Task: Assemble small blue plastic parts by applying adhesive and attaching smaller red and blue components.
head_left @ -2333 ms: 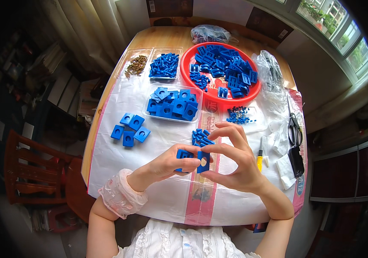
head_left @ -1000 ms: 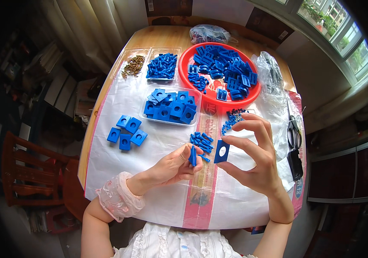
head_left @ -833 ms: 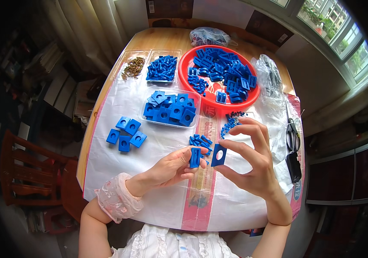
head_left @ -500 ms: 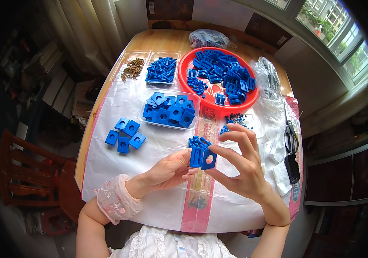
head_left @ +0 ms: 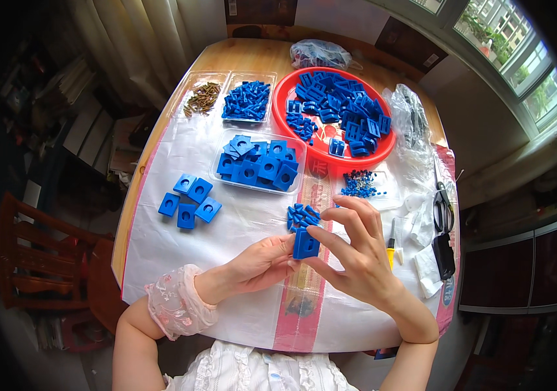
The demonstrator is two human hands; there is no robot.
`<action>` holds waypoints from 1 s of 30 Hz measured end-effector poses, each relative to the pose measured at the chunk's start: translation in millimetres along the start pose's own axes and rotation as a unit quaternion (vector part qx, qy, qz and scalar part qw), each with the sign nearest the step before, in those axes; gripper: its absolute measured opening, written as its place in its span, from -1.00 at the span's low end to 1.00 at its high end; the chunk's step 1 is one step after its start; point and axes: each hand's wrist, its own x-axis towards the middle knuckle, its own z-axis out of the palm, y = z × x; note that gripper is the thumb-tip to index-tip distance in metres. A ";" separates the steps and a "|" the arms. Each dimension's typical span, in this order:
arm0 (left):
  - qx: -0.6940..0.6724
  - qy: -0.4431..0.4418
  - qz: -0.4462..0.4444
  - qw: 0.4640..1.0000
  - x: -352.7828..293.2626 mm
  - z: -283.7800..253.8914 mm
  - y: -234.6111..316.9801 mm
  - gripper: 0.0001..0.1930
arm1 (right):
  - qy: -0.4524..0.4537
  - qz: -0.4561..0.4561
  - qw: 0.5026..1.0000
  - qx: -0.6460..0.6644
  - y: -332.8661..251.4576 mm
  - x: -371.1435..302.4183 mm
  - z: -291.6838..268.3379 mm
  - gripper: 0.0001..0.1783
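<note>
Above the near middle of the table, my left hand (head_left: 267, 262) pinches a blue plastic housing, now mostly covered. Against its front lies a blue square plate (head_left: 306, 244) with a round hole, its edges between the thumb and index finger of my right hand (head_left: 363, 260). Whether the two parts are joined or only touching I cannot tell. Just beyond them sits a small pile of blue plastic pieces (head_left: 302, 214). To the left lie several loose blue square blocks (head_left: 198, 190), and a clear box (head_left: 220, 180) holds more holed plates.
A red basin (head_left: 376, 163) of blue parts stands at the far right. Trays hold brass-coloured screws (head_left: 203, 98) and small blue pieces (head_left: 246, 101). Tiny parts (head_left: 360, 184), a yellow-handled screwdriver (head_left: 390, 253), scissors (head_left: 444, 212), a clear plastic bag (head_left: 409, 124) and white tissue (head_left: 427, 270) lie rightward.
My right hand has moved the holed plate left, from beside the housing to over its front. The screwdriver's yellow handle now shows beside my right hand.
</note>
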 end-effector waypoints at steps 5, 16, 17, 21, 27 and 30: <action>0.015 0.006 0.003 1.000 0.5 0.2 -0.2 -0.64 | -0.011 0.004 1.000 -0.014 -0.5 -0.2 0.1 -0.54; 0.021 0.006 -0.005 1.000 2.0 -2.8 -2.4 -0.65 | -0.052 -0.003 0.999 -0.009 -1.9 0.0 -4.8 -0.51; 0.023 0.001 -0.005 1.000 2.0 -4.3 -3.0 -0.65 | -0.053 -0.004 0.999 -0.007 -1.9 0.0 -4.8 -0.51; 0.025 0.005 -0.006 1.000 2.3 -1.4 -2.1 -0.66 | -0.052 -0.004 0.999 -0.007 -1.0 -0.4 -5.5 -0.51; 0.024 0.000 -0.005 1.000 1.7 -2.3 -1.9 -0.65 | -0.045 0.004 0.999 -0.020 -2.2 0.3 -4.5 -0.56; 0.024 -0.002 -0.007 1.000 1.7 -2.6 -2.0 -0.65 | -0.051 0.002 0.999 -0.015 -1.6 -0.3 -4.8 -0.54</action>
